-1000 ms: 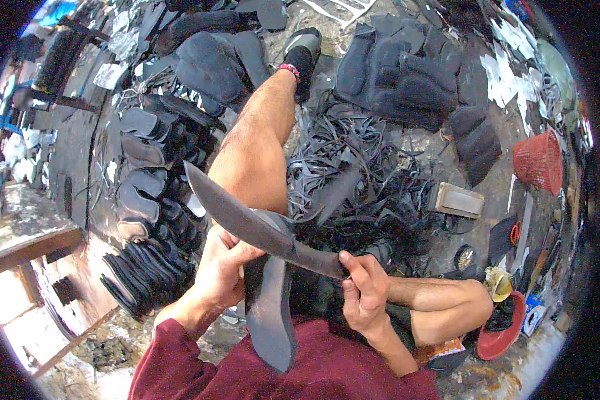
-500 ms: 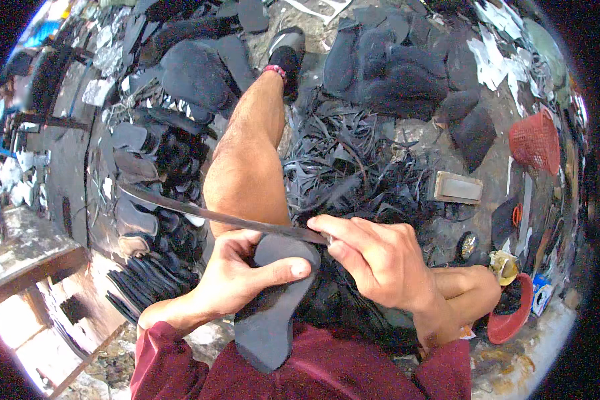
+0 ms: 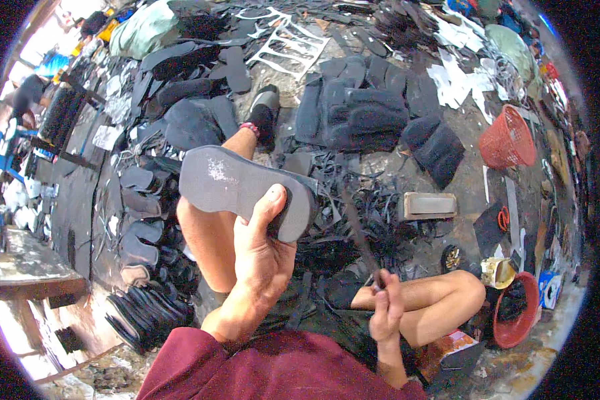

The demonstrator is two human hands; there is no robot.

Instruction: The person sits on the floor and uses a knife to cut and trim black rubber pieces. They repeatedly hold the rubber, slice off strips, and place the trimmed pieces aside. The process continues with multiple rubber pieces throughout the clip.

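A dark grey shoe sole point(image 3: 213, 177) is raised in front of me, above my bent leg. My left hand point(image 3: 263, 257) grips its right end, the thumb lying across the upward face. A pale, powdery patch marks that face near the left end. Lower and to the right, my right hand point(image 3: 387, 310) is closed round the handle end of a long, dark-bladed knife point(image 3: 361, 241). The blade points up and away from me, apart from the sole, and is smeared by motion. The knife's handle is mostly hidden by my fingers.
Black trimmed scraps point(image 3: 400, 230) heap between my legs, beside a pale rectangular block point(image 3: 430, 205). Stacked soles point(image 3: 143, 317) stand on the left near a wooden table point(image 3: 33, 288). To the right are a red basket point(image 3: 503, 143), orange-handled scissors point(image 3: 503, 219) and a red bowl point(image 3: 532, 313).
My left hand has lifted the sole up and forward and turned it sideways. The knife has come away from the sole's edge as my right hand dropped lower; my view has tilted farther out.
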